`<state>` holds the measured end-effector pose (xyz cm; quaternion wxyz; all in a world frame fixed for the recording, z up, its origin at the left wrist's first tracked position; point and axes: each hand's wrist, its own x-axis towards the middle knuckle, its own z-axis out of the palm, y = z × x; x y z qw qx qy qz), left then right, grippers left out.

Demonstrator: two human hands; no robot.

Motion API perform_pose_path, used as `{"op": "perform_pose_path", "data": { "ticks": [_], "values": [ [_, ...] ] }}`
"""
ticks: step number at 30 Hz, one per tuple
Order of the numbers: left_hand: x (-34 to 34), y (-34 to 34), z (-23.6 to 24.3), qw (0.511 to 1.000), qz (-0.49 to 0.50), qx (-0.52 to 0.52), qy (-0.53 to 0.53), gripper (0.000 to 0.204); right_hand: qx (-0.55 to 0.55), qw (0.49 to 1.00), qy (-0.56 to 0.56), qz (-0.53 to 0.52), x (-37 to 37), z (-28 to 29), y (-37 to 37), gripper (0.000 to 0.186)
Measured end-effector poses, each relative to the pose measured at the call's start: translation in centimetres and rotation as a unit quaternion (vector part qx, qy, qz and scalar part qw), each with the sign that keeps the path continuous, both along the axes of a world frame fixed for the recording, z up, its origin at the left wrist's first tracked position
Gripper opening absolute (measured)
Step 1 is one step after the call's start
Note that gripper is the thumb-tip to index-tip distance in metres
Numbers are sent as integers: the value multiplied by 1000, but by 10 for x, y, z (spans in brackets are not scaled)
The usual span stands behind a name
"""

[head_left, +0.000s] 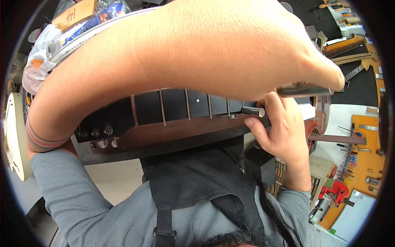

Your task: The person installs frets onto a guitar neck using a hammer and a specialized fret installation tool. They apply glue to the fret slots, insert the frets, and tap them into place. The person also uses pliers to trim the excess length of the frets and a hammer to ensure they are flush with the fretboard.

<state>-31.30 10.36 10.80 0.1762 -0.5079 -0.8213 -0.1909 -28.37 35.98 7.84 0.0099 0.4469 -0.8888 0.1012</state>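
A guitar neck (pixel 164 133) lies crosswise before me, its dark fretboard (pixel 177 107) crossed by several metal frets and marked with a white dot. Tuners (pixel 103 143) show at its left end; part of a reddish guitar body (pixel 324 113) shows at the right. Reaching over the neck, my left arm hides much of it. My left hand (pixel 314 61) is closed around a shiny metal cylinder (pixel 306 89), most fingers hidden. Below it my right hand (pixel 284 127) has its forefinger curled and thumb bent about a short metal rod (pixel 253 111) over the fretboard's near edge.
At right, an orange tool board (pixel 362 164) carries several hand tools and a red clamp (pixel 337 191). A loose guitar neck (pixel 356 72) lies at upper right. A wooden block (pixel 74 14) and plastic bags (pixel 39 66) are upper left, above a cream guitar body (pixel 16 136).
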Motion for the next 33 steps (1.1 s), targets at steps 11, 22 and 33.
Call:
{"op": "perform_pose_path", "data": {
  "ticks": [11, 22, 33],
  "values": [
    [6, 6, -9, 999, -17, 29, 18, 59, 96, 990, 95, 45, -2, -9, 15, 44],
    [15, -4, -18, 998, -18, 59, 27, 51, 130, 991, 36, -10, 1, -22, 40, 54],
    [23, -11, -8, 991, 34, 125, 42, 48, 100, 993, 51, 24, -8, 5, -1, 47]
  ]
}}
